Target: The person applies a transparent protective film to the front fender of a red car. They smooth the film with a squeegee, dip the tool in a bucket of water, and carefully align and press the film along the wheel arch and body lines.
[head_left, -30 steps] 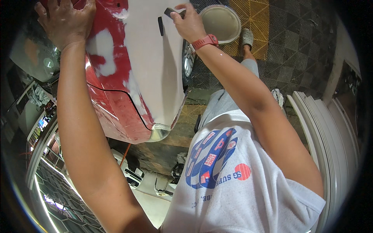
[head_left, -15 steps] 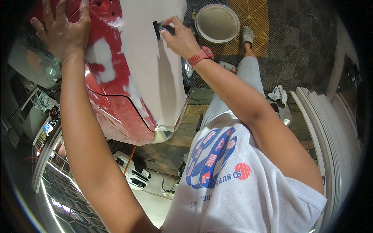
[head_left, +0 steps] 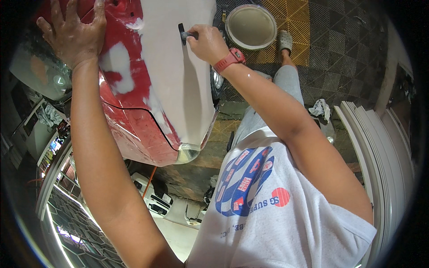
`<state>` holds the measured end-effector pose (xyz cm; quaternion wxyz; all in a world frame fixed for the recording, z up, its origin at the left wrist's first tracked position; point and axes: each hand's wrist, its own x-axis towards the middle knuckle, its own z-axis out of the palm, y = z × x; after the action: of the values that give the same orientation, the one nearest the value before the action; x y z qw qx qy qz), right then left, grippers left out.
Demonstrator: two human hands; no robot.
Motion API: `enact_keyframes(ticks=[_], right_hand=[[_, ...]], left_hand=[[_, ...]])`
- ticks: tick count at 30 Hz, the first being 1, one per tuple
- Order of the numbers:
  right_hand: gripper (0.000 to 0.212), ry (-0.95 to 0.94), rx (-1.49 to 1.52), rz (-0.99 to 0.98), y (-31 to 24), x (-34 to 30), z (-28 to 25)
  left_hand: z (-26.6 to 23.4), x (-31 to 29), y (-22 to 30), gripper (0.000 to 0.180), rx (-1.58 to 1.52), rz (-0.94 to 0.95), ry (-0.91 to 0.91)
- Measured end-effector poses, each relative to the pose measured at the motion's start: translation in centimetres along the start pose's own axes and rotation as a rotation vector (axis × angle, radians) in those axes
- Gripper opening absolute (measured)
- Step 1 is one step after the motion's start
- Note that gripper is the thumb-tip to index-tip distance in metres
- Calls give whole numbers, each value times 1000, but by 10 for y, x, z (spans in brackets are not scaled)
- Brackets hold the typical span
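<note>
A car body panel, part pale filler [head_left: 163, 58] and part red paint [head_left: 134, 85], fills the upper left. My right hand [head_left: 208, 43] is closed round the handle of a small black squeegee [head_left: 182, 35], its narrow blade standing against the pale surface. A darker band runs down the panel below the blade. My left hand [head_left: 78, 38] lies with spread fingers over the red part at the far left, holding nothing. Whether its whole palm touches the panel I cannot tell.
To the right of the panel, a round bucket of cloudy liquid [head_left: 251, 27] stands on the grey and yellow floor tiles [head_left: 330, 44]. A crumpled cloth [head_left: 320, 109] lies at the right, near white ribbed panels [head_left: 375, 169]. The car's lamp [head_left: 187, 154] is at its near corner.
My right hand has turned, and its fingers have curled tighter round the squeegee's handle. The blade has shifted very slightly. My left hand stays spread in about the same place.
</note>
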<state>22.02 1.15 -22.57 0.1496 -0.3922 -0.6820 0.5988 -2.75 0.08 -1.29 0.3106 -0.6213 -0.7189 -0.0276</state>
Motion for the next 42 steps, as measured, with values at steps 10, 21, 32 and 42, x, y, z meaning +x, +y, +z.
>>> enact_keyframes(ticks=[10, 21, 32, 42], right_hand=[[24, -59, -97, -58, 1, 30, 4], [22, -5, -129, -63, -3, 39, 18], [22, -13, -80, -12, -13, 33, 13], [20, -102, -41, 7, -14, 50, -4]], left_hand=[[2, 2, 0, 64, -17, 13, 41], [6, 1, -2, 66, 33, 3, 49], [3, -3, -4, 66, 30, 2, 40], [-2, 3, 8, 64, 21, -50, -23]])
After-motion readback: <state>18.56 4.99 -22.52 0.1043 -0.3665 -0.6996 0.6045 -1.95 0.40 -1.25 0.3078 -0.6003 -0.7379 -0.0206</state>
